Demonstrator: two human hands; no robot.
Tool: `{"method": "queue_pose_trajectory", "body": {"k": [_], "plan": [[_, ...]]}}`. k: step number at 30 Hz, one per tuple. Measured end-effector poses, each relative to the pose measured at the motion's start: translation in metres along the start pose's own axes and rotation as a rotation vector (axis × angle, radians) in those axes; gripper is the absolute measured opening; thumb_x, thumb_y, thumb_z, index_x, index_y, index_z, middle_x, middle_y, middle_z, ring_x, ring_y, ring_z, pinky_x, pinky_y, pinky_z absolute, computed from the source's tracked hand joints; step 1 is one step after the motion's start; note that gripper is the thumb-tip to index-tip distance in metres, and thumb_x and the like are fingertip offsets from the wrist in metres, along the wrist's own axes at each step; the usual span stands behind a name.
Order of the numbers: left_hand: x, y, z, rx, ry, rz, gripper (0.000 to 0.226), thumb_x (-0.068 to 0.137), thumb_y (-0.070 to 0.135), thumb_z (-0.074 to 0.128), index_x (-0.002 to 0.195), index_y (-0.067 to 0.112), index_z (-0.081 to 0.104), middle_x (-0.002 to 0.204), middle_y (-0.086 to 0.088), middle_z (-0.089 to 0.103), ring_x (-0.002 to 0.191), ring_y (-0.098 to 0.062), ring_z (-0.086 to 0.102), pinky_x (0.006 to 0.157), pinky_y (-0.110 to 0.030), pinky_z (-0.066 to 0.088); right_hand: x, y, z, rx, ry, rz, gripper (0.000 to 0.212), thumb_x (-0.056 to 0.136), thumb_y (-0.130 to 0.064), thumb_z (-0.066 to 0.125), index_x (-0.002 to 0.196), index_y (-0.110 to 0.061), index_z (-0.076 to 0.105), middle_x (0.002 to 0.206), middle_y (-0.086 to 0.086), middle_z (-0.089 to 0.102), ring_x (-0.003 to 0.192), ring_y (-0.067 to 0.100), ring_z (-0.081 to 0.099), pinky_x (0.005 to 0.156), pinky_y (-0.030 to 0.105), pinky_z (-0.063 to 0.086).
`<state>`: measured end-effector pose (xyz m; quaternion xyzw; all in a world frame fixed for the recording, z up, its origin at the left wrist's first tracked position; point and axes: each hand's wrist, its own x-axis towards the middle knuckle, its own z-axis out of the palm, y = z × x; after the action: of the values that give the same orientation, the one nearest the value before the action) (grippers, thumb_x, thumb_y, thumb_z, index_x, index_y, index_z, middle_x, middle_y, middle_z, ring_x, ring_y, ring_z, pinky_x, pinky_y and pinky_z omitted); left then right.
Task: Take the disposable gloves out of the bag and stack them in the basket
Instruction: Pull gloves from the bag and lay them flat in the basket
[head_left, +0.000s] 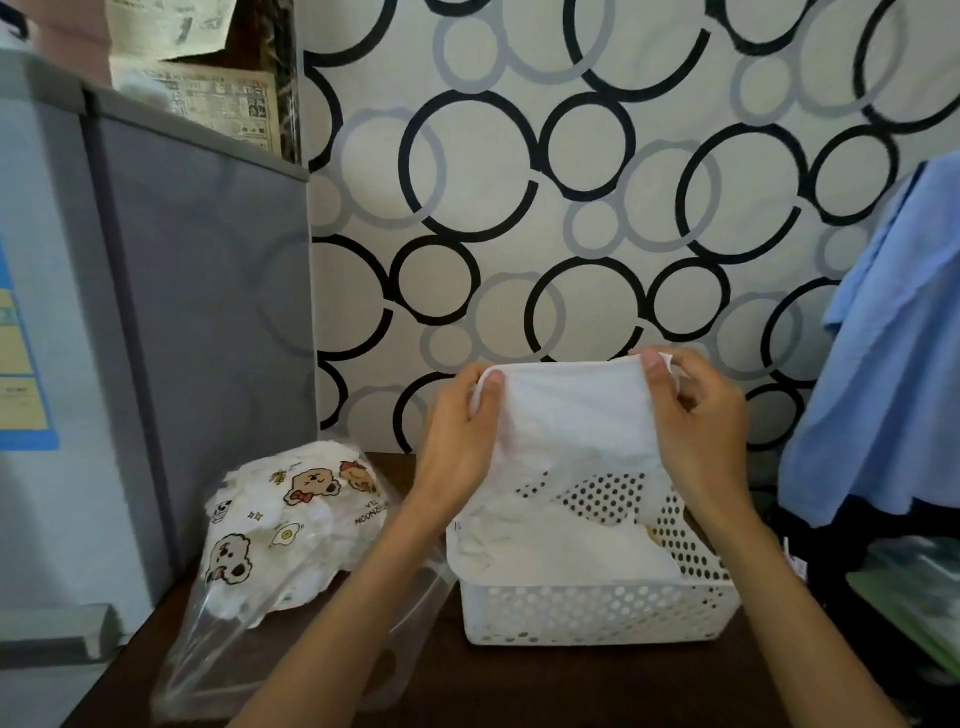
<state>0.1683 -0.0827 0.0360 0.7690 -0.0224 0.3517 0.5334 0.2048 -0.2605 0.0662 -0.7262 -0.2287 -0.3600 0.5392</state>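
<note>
Circle-patterned wallpaper backs a dark table (545, 680) where two hands stretch a white disposable glove (571, 410).

Left hand (457, 431) and right hand (696, 421) each pinch an upper corner with curled fingers, the glove hanging between them over the perforated white basket (597, 613) of stacked gloves. Left of the fingers lies the cartoon-printed bag (280, 535).

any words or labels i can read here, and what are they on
"NOON" and "TEA", printed upside down: on the cartoon bear bag.
Newspaper sheets above the grey cabinet: print too blurred to read.
Blue and yellow sticker at the left edge: too blurred to read.
White basket: no text visible.
</note>
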Motion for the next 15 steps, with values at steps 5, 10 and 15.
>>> {"method": "queue_pose_trajectory", "body": {"k": [5,10,15], "plan": [[-0.006,0.016,-0.010,0.069,0.299,0.221,0.016,0.099,0.038,0.046,0.090,0.041,0.058,0.086,0.025,0.064,0.081,0.003,0.060,0.068,-0.015,0.048,-0.005,-0.013,0.000,0.137,-0.021,0.007,0.018,0.096,-0.031,0.051,0.084,-0.029,0.065,0.066,0.015,0.064,0.052,0.021,0.047,0.049,0.027,0.036],[0.003,-0.007,0.001,0.343,0.028,0.053,0.018,0.098,0.035,0.049,0.095,0.028,0.065,0.084,0.012,0.066,0.075,-0.003,0.060,0.066,-0.025,0.048,-0.012,0.046,0.008,0.020,-0.140,0.327,0.029,0.096,-0.030,0.051,0.078,-0.008,0.059,0.071,0.018,0.061,0.068,0.035,0.057,0.058,0.029,0.041],[0.020,-0.040,0.032,0.841,-0.623,-0.092,0.020,0.099,0.031,0.049,0.104,0.020,0.065,0.100,-0.003,0.064,0.086,-0.017,0.056,0.068,-0.028,0.040,-0.025,0.115,0.001,-0.412,-0.463,0.487,0.027,0.095,-0.035,0.050,0.071,-0.024,0.054,0.077,0.002,0.057,0.082,0.025,0.058,0.062,0.028,0.035]]}}
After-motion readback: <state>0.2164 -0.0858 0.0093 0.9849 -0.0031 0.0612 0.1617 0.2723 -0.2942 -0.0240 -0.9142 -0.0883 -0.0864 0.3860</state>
